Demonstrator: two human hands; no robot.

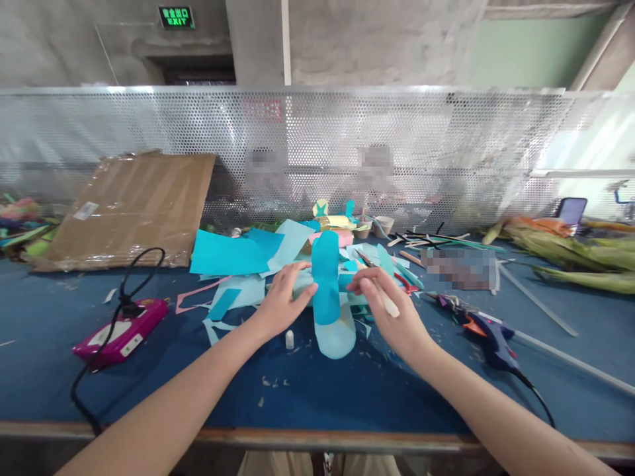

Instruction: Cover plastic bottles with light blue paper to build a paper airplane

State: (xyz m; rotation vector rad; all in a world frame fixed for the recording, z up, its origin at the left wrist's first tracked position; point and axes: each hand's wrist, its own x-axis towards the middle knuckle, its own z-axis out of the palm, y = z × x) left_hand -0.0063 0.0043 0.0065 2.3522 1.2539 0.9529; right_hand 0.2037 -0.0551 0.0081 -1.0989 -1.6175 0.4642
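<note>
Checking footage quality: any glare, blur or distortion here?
Head view: wide-angle distortion bows the table edge; glare whitens the perforated screen along its top rim; three patches are blurred; left hand, right hand gripping a white stick, and teal paper strip look sharp.

Pale paper (337,338) partly hidden under teal strip (325,277); blurred patch (459,268) nearby

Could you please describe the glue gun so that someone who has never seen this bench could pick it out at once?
On the blue table, look right of the right hand, which holds a white stick. The glue gun lies on its side there, a black cable trailing toward the near edge. Only it is dark blue with an orange trigger.
</note>
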